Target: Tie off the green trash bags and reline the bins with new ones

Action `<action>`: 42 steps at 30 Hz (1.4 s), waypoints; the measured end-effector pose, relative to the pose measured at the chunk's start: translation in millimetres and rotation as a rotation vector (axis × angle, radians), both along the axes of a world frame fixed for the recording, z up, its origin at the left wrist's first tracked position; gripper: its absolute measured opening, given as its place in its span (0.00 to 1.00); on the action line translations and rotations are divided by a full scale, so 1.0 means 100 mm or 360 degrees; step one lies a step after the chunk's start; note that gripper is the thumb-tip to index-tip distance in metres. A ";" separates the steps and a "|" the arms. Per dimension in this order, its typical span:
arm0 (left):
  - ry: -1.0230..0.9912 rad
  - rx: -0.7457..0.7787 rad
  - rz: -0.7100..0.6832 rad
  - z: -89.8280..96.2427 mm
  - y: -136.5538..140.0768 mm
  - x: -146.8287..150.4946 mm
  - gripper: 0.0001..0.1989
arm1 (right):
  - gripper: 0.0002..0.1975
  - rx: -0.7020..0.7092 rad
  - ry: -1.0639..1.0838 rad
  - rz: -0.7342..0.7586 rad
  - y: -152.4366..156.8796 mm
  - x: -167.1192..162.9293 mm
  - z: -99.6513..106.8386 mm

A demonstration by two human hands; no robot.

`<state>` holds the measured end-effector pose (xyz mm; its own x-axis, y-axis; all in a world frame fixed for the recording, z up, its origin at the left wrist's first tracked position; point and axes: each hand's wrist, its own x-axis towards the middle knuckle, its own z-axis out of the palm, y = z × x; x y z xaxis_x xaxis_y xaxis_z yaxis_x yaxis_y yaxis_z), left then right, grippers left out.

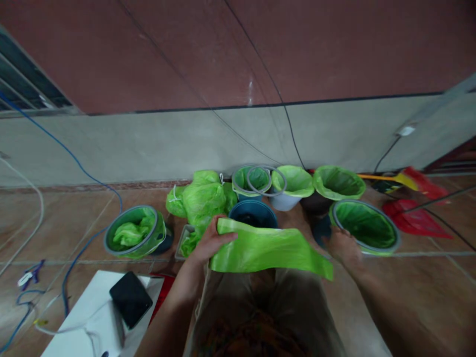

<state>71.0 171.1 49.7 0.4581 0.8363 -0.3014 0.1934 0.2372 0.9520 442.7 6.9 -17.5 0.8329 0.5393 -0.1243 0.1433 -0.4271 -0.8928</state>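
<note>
A flat, light-green plastic bag [267,250] stretches across in front of me. My left hand [211,243] pinches its left end, with the thumb on top. The bag's right end hangs free, short of my right hand [344,243]. That hand is blurred, with curled fingers, at the left side of a green-lined bin [366,225] with a grey ring on its rim. Whether it grips the rim or only passes in front, I cannot tell. Below and between my hands, partly covered by the bag, stands a blue bin [255,206] with no liner.
Several lined bins, including a white one [288,198], stand along the wall beside stuffed green bags [204,198]. Another lined bin [139,233] stands left. A black device [131,299] lies on a white surface. Red dustpans [412,218] are right; a blue cable [80,166] crosses the floor.
</note>
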 end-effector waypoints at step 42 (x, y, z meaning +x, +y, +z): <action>0.0521 0.1004 -0.0050 0.08 -0.27 0.00 0.07 | 0.12 0.0386 0.0430 0.1554 0.99 -1.97 0.42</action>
<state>71.2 143.7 57.9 0.4537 0.8844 0.1098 0.4904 -0.3507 0.7978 245.5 105.8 24.4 -0.0190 0.9990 -0.0399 0.1129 -0.0375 -0.9929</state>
